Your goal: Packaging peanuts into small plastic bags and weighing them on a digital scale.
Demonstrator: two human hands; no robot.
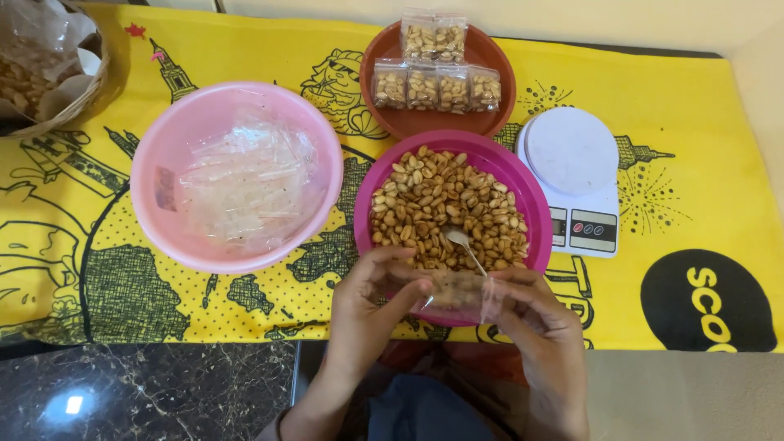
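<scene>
My left hand (371, 306) and my right hand (539, 314) together hold a small clear plastic bag (457, 292) with peanuts in it, in front of a magenta bowl (523, 184). That bowl is full of roasted peanuts (437, 204), and a metal spoon (464, 245) rests in them with its handle toward my hands. Behind it, a brown plate (490, 61) carries several filled, sealed peanut bags (437, 86). To the left, a pink bowl (159, 163) holds empty clear plastic bags (245, 184).
A white digital kitchen scale (576, 180) stands right of the magenta bowl. A wicker basket (77, 98) lined with plastic sits at the far left corner. Everything rests on a yellow printed cloth (694, 163); a dark marble floor (147, 392) shows below.
</scene>
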